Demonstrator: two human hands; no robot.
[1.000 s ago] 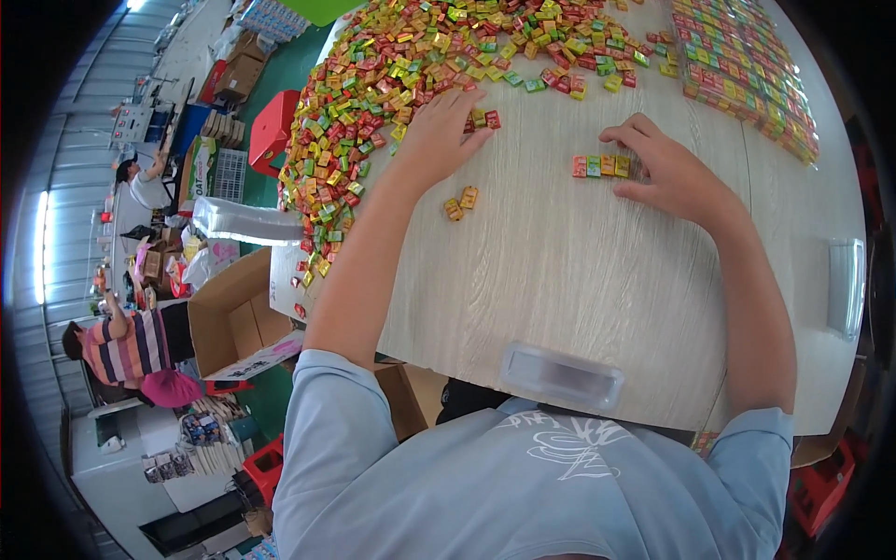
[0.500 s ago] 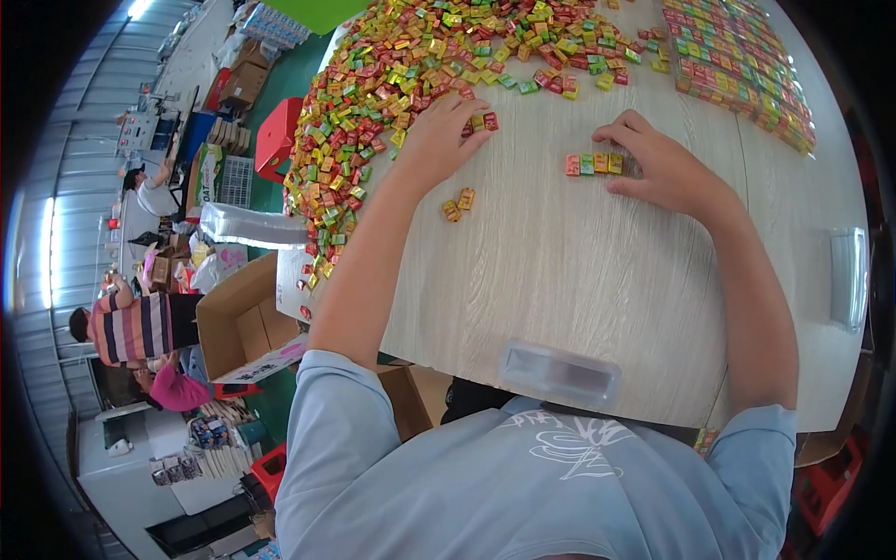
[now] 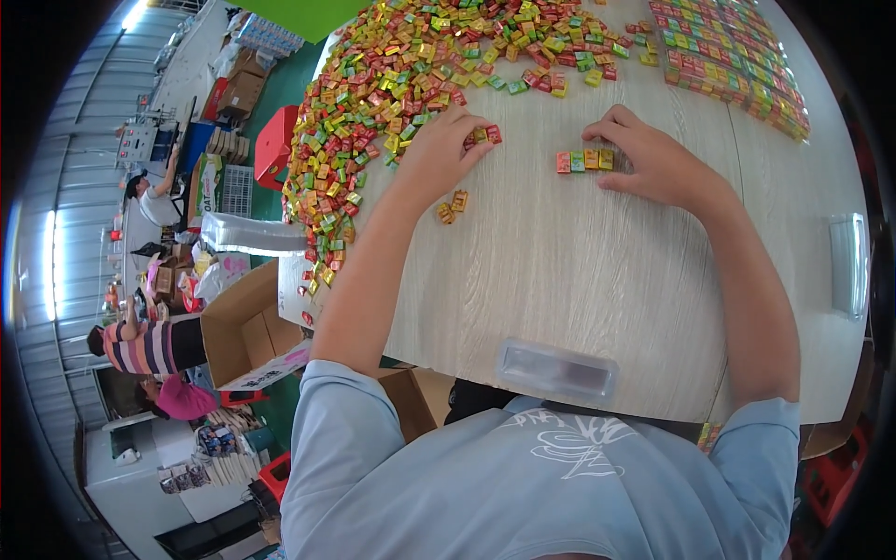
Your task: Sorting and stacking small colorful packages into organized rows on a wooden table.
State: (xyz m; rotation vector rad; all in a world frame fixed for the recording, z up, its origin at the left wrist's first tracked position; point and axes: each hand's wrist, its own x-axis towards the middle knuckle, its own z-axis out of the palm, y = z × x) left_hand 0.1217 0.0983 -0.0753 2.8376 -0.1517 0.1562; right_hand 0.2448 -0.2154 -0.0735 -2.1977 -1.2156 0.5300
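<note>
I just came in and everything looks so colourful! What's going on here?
A person at a table is handling little wrapped pieces. The left hand is at a short row beside the big pile. The right hand is at one end of another row, with four pieces showing. Two orange pieces lie apart, nearer the person.

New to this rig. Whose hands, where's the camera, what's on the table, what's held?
No machine here: these are a person's bare hands. Every picture comes from one fisheye camera on that person's head, looking down, so straight edges bend.

On the pale table lie a heap of small wrapped pieces, two loose orange pieces, clear-wrapped packs and a clear plastic tray.

The left hand curls around a short row; the right hand flanks one end of a four-piece row. How firmly either grips, I can't tell.
</note>
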